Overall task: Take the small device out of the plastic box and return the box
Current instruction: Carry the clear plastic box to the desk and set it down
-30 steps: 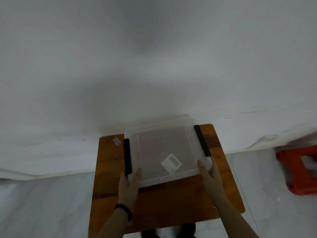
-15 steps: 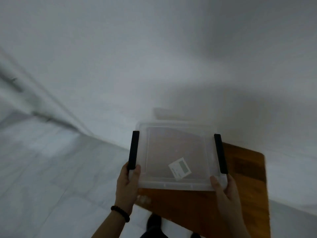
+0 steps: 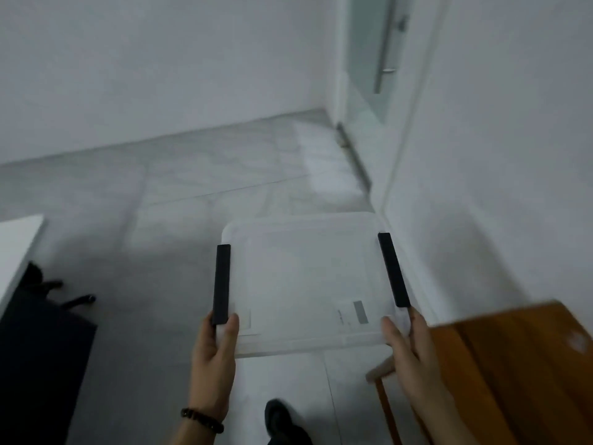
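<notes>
A dark shoe (image 3: 282, 420) stands on the pale tiled floor (image 3: 160, 220). Above it, the left hand (image 3: 213, 354) and right hand (image 3: 409, 351) each clamp a near corner of the clear plastic box (image 3: 305, 284), held in the air left of the wooden worktop (image 3: 513, 364). Beyond are white walls and a glass door (image 3: 369, 59).

Only 1 view: a head-worn wide-angle camera looks forward and steeply down at the tiled floor (image 3: 199, 200), close above the plastic box (image 3: 305, 284), facing a white wall (image 3: 160, 65) and a door (image 3: 369, 59) in the corner.
</notes>
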Demonstrator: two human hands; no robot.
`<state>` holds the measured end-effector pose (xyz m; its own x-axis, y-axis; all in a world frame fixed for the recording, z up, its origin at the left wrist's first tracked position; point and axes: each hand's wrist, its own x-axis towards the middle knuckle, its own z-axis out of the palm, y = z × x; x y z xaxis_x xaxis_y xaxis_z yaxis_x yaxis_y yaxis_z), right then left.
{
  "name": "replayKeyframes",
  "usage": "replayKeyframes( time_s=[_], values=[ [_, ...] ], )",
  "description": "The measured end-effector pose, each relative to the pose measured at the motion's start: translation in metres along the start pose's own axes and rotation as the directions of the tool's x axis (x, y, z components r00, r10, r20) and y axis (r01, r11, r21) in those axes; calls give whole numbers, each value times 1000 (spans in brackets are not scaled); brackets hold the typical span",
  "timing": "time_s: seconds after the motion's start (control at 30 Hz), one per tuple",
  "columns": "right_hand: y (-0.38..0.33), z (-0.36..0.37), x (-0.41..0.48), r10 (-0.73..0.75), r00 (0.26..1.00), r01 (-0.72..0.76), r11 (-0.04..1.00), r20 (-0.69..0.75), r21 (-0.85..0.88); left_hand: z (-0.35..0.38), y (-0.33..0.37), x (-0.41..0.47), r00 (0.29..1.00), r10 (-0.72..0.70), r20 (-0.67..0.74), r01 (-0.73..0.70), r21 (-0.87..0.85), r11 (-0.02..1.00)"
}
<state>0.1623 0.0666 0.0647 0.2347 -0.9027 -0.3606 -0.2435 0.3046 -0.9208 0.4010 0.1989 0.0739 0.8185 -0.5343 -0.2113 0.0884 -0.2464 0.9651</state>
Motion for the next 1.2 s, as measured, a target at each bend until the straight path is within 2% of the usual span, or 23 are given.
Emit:
replayKeyframes(
  time_s=[0.13, 0.33, 0.47, 0.7, 0.83, 1.03, 1.2],
  values=[
    [-43, 105, 48, -81, 989, 87, 995, 126, -48, -64, 3, 62, 985, -26, -172, 10, -94, 996],
    [-94, 222, 112, -109, 969, 125, 990, 220, -62, -124, 32, 160, 978, 7, -208, -26, -92, 995],
    [-125, 289, 168, -118, 964, 136, 989, 237, -60, -138, 44, 246, 974, 19, -224, -37, -79, 996],
    [-174, 407, 331, -167, 955, 176, 984, 244, -16, -123, 68, 441, 966, 25, -257, -41, -56, 998],
    [-235, 486, 418, -130, 935, 153, 987, 331, -42, -134, 111, 548, 953, 38, -300, -59, -63, 996],
    [-326, 630, 504, -170, 841, 238, 969, 514, -70, -179, 151, 668, 873, 46, -485, -126, -132, 983],
    [-377, 792, 566, -215, 697, 364, 928, 684, -80, -246, 151, 778, 749, 39, -662, -182, -149, 972]
  ],
)
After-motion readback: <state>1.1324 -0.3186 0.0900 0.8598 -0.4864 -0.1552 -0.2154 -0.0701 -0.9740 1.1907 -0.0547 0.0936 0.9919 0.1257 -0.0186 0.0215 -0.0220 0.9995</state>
